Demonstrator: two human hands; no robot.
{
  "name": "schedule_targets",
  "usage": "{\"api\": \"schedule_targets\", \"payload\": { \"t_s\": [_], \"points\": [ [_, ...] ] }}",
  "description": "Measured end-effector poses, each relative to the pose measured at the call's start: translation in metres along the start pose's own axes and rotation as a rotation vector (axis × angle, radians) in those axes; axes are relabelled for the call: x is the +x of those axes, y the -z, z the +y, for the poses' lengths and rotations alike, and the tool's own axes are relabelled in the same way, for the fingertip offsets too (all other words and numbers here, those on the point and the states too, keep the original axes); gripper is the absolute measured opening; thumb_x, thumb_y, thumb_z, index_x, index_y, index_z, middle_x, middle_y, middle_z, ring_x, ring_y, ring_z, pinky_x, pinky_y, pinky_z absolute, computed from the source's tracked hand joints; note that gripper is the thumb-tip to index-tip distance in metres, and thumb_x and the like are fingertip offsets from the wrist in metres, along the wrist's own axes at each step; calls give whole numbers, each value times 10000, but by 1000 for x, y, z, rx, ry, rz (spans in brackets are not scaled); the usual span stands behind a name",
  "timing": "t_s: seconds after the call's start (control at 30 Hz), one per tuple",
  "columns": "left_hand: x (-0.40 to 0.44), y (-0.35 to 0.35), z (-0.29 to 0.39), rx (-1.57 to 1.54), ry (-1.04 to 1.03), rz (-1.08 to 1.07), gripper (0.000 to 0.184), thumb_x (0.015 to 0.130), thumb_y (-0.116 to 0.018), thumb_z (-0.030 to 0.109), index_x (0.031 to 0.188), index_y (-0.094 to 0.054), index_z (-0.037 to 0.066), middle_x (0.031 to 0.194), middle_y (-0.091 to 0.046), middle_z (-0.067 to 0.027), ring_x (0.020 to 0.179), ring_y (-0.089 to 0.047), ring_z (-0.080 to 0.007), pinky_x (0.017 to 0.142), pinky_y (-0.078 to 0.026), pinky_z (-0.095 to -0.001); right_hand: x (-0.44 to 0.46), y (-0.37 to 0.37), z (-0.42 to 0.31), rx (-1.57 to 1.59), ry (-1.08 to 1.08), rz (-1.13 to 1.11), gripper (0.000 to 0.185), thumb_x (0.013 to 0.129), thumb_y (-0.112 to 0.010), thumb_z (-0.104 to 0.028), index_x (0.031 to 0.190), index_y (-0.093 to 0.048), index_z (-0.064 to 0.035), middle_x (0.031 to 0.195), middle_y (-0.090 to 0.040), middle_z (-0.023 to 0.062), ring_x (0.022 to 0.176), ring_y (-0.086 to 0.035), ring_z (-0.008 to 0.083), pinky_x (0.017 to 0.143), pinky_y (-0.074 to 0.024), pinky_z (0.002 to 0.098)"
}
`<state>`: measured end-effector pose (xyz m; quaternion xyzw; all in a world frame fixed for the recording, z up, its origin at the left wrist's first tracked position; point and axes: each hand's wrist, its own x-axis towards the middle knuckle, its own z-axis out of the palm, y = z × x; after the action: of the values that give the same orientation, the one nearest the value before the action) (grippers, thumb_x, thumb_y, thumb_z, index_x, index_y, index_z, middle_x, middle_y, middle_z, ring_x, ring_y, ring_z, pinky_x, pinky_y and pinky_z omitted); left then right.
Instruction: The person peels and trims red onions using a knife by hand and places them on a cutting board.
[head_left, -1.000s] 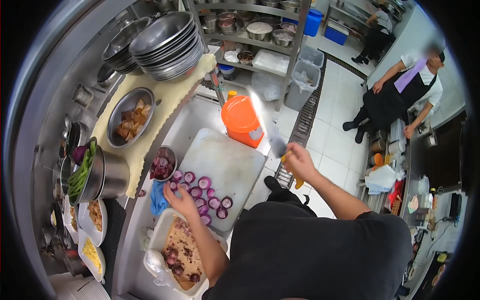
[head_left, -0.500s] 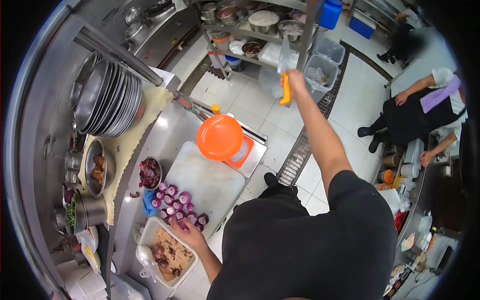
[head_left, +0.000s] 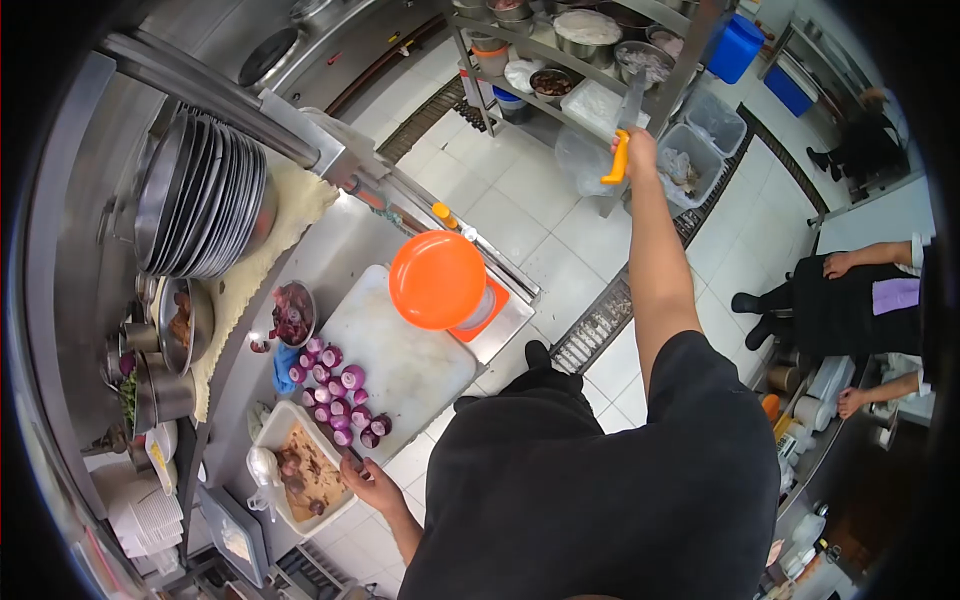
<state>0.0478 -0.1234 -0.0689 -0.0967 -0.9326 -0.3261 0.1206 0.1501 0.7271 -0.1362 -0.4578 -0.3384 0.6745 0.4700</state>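
My right hand (head_left: 640,155) is stretched far out over the floor, wrapped around the yellow handle of a knife (head_left: 621,158) whose blade points away from me. My left hand (head_left: 372,487), fingers apart and holding nothing, is beside the rim of a white bin (head_left: 262,432). Inside that bin lie a few unpeeled onions (head_left: 291,468) and loose skins. Several peeled purple onions (head_left: 340,408) are grouped on the near end of a white cutting board (head_left: 375,330). An orange scale with a round orange pan (head_left: 437,280) stands at the board's far end.
A metal bowl of onion scraps (head_left: 293,313) and a blue cloth (head_left: 286,370) lie left of the board. Stacked metal pans (head_left: 205,200) stand on the shelf. A rack (head_left: 560,70) with bowls is ahead, plastic tubs (head_left: 690,165) beside it. Co-workers (head_left: 850,300) are at right.
My left hand has moved back from the onions to the bin's edge. My right hand still grips the knife, held out at arm's length. The view has shifted slightly.
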Motion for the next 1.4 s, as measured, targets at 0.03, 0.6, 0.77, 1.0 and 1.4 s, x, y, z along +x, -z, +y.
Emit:
{"api": "schedule_targets", "payload": {
  "t_s": [0.03, 0.6, 0.77, 1.0, 1.4],
  "points": [
    [0, 0, 6, -7, 24, -10, 472, 990, -634, -7, 1456, -557, 15, 1396, -585, -162, 1040, -620, -247, 771, -537, -352, -1, 2, 0, -6, -36, -9, 151, 1044, -543, -123, 1091, -588, 13, 896, -668, 153, 677, -664, 238, 560, -591, 389],
    [15, -45, 44, 16, -15, -42, 470, 960, -696, 68, 1419, -611, 16, 1374, -601, -182, 1204, -616, -327, 869, -536, -403, -111, -3, -19, 38, 13, -231, 151, 1053, -593, -192, 1030, -572, -44, 833, -621, 105, 607, -616, 207, 518, -532, 364],
    [-6, -67, 19, 57, 125, -79, 497, 990, -744, 178, 1446, -609, 31, 1379, -624, -185, 1246, -629, -357, 922, -592, -431, -238, -6, -36, 24, -337, -420, 168, 1032, -648, -289, 1009, -625, -125, 788, -630, 16, 521, -548, 116, 473, -466, 282],
    [-1, -56, 58, 135, 254, -131, 433, 913, -738, 173, 1328, -639, 98, 1244, -641, -198, 1163, -629, -442, 994, -527, -533, -304, 5, -85, -318, -465, -1085, 189, 1076, -603, -237, 1157, -564, -72, 892, -616, 65, 476, -508, 104, 393, -422, 250],
    [1, -27, 33, 116, 165, 65, 462, 897, -752, 105, 1345, -643, 84, 1273, -631, -160, 1054, -662, -347, 889, -576, -437, -477, -127, -29, -1204, 606, -1664, 183, 1055, -582, -144, 1065, -577, 39, 917, -669, 233, 814, -690, 425, 722, -515, 516]
  ]
}}
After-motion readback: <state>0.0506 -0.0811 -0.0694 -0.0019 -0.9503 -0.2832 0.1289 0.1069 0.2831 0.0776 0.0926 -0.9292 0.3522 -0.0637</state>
